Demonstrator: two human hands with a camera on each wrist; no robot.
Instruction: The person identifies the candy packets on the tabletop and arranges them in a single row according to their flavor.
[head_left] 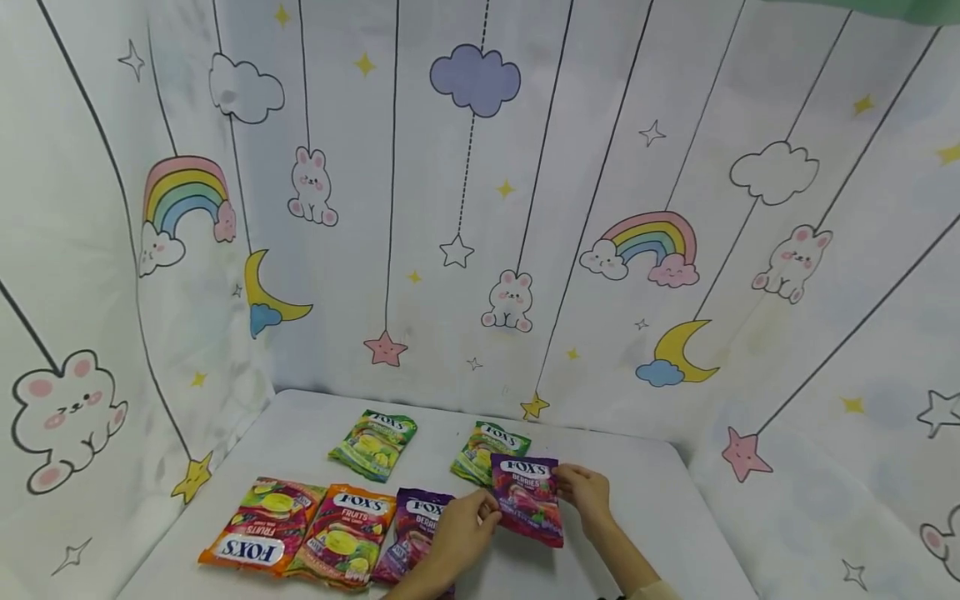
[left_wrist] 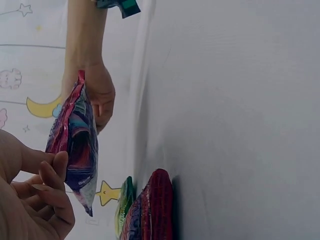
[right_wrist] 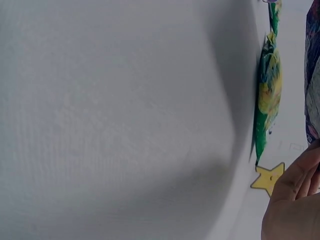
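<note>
Both hands hold up a purple Fox's Berries bag [head_left: 527, 498], front facing the head camera, above the table. The left hand [head_left: 467, 533] pinches its left edge; the right hand [head_left: 587, 498] grips its upper right edge. In the left wrist view the bag [left_wrist: 80, 142] appears side-on, with the left hand's fingers [left_wrist: 54, 175] curled at its near edge and the right hand [left_wrist: 97, 95] behind it. The right wrist view shows part of the bag [right_wrist: 313, 75] above the right hand [right_wrist: 295, 200].
Another purple bag [head_left: 411, 533] lies partly behind the left hand, beside two orange-red Fruits bags [head_left: 341, 537], one upside down. Two green bags [head_left: 377, 446] lie farther back, the right one partly behind the held bag. Patterned cloth walls surround the white table [head_left: 637, 475].
</note>
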